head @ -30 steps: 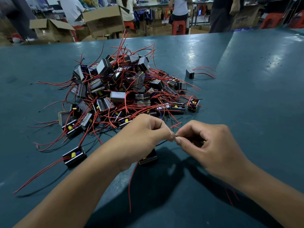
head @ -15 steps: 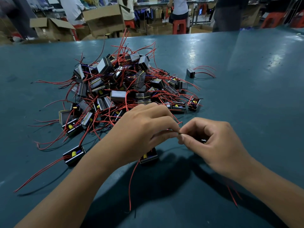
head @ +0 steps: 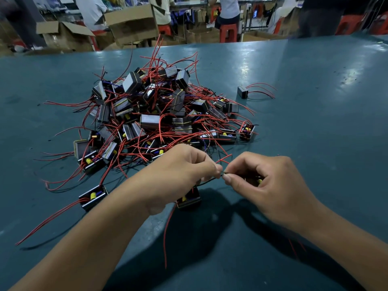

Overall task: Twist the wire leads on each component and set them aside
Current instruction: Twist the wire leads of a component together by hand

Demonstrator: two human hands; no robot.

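A heap of small black box components with red wire leads [head: 159, 114] lies on the teal table. My left hand [head: 180, 171] and my right hand [head: 266, 185] meet just in front of the heap, fingertips almost touching. Both pinch thin wire leads [head: 222, 161] between thumb and forefinger; short red ends stick up above the pinch. A component [head: 257, 181] with a yellow part shows inside my curled right hand. Under my left hand another component [head: 189, 199] rests on the table, its long red lead [head: 167, 232] trailing toward me.
One component [head: 243, 92] with red leads lies apart at the right of the heap. Another [head: 93, 196] lies at the heap's near left. The table [head: 325, 122] stretches right. Cardboard boxes [head: 132, 24], red stools and people stand beyond its far edge.
My hands have shifted slightly while staying together at the wire. The left fingers have rolled and the pinch point sits a little higher; red wire ends now stick up above it.
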